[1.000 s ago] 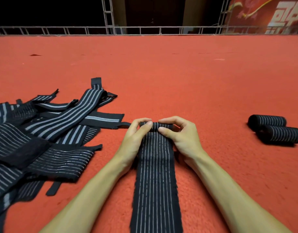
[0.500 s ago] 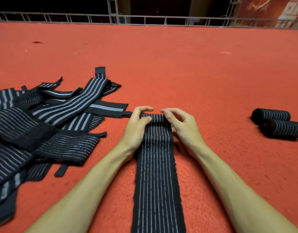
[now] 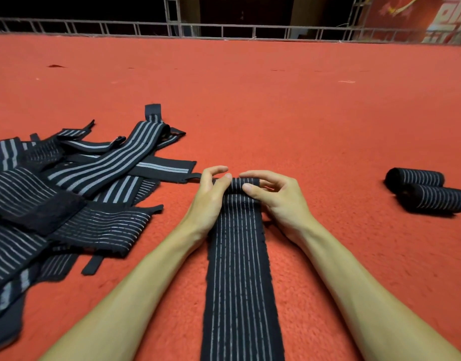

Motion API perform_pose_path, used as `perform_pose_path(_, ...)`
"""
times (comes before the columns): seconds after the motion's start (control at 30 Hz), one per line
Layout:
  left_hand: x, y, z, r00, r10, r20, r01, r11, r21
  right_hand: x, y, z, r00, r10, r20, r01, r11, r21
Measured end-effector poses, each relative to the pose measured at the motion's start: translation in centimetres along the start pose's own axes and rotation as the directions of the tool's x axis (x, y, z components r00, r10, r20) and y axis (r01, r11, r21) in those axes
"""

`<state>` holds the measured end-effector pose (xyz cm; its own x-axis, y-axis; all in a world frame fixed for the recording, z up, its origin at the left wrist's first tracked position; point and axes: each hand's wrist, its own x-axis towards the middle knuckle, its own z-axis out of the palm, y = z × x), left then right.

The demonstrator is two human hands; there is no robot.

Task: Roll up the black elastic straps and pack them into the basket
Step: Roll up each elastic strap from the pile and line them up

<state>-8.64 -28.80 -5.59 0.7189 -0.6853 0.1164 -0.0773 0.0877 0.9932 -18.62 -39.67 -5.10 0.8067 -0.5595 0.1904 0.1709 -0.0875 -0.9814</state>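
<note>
A long black elastic strap with thin white stripes lies flat on the red carpet, running from the bottom edge toward the middle. Its far end is turned into a small tight roll. My left hand pinches the roll's left end between thumb and curled fingers. My right hand pinches the right end the same way. No basket is in view.
A loose pile of unrolled black striped straps covers the carpet at left. Two finished rolls lie side by side at right. A metal railing borders the far edge of the red carpet.
The roll at the strap's far end has grown slightly thicker as both hands turned it toward me. The camera view has shifted a little.
</note>
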Motion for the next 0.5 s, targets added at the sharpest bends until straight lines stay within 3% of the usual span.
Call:
perform_pose_path(0.17, -0.39, 0.22, 0.01, 0.999, 0.025, 0.026, -0.027, 0.995, 0.097, 0.06, -0.12, -0.35, 0.999, 0.031, 0.019, -0.032, 0.997, 0.076)
perform_pose_path(0.37, -0.61, 0.44, -0.36, 0.989, 0.143, 0.030, -0.144, 0.989, 0.035, 0.19, -0.05, -0.20, 0.998, 0.032, 0.055, -0.042, 0.978, 0.203)
perform_pose_path(0.5, -0.64, 0.51, -0.23, 0.978, 0.207, 0.039, -0.207, 0.978, -0.008, 0.18, 0.09, 0.24, 0.996, 0.071, 0.050, -0.074, 0.995, 0.063)
